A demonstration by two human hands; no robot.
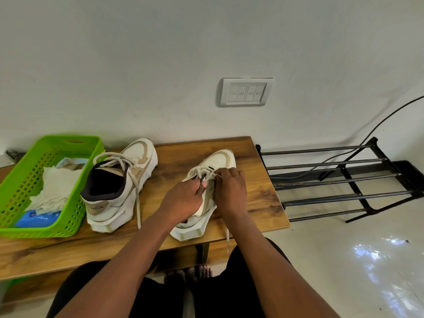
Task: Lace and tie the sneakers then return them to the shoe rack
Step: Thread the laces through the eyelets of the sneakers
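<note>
both hands (183, 196) pinching woven lace (202, 172), leather sneaker (215, 164)

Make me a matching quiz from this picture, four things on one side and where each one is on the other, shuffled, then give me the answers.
Things
1. green basket
2. right-hand sneaker
3. shoe rack
4. switch panel

Places
A. on the wall above the table
B. on the floor, right of the table
C. on the table's left end, cloths inside
D. left hand and right hand grip its laces

Pairs: 1-C, 2-D, 3-B, 4-A
</note>
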